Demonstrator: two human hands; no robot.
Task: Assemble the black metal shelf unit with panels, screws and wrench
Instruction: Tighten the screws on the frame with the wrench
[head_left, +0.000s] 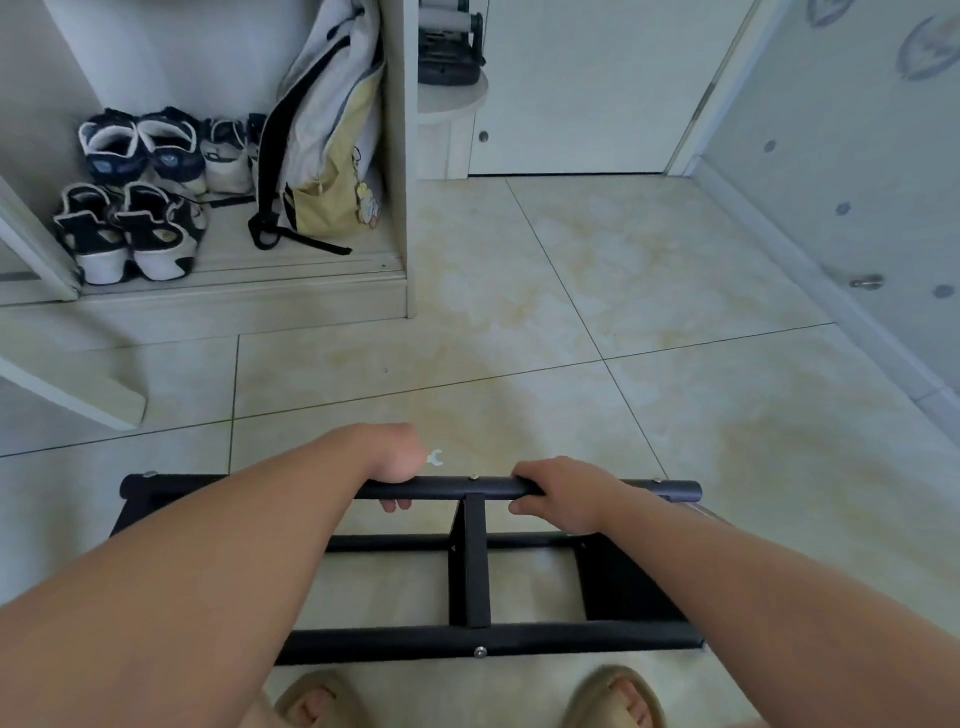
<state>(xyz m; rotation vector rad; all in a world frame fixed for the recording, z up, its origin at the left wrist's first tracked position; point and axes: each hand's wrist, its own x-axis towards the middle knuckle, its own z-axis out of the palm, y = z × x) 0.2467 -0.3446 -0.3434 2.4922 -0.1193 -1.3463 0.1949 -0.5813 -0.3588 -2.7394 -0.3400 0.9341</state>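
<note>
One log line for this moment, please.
left hand grips top bar | right hand grips top bar | wrench visible beside left hand | shelf frame on floor

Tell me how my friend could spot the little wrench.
Find the black shelf frame on the tiled floor, then its top bar. Just past the bar, beside the left hand, peeks the wrench: tiny, pale, with a forked end, unlike the round screw heads nearby.
</note>
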